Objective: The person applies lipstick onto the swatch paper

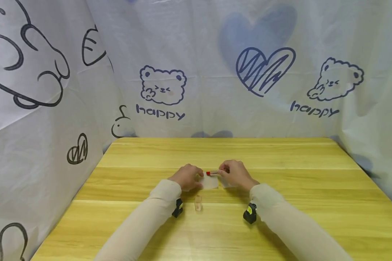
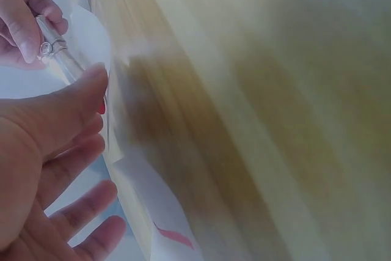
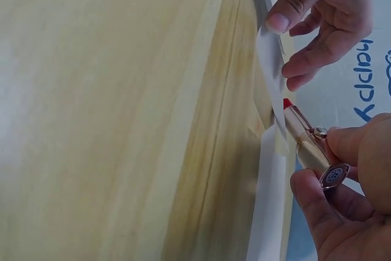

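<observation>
The tabletop [image 1: 215,232] is yellow wood with light and dark stripes. Behind it hangs a white cloth [image 1: 196,47]. Two fluffy bears are drawn on it, one on the left [image 1: 163,86] and a tipped one on the right [image 1: 335,80], each with "happy" written under it. Between them is a scribbly blue heart [image 1: 266,70], and a big pale blue heart [image 1: 258,27] is just above that. The left wall cloth [image 1: 52,141] has thick black lines and a small heart [image 1: 77,149].
</observation>
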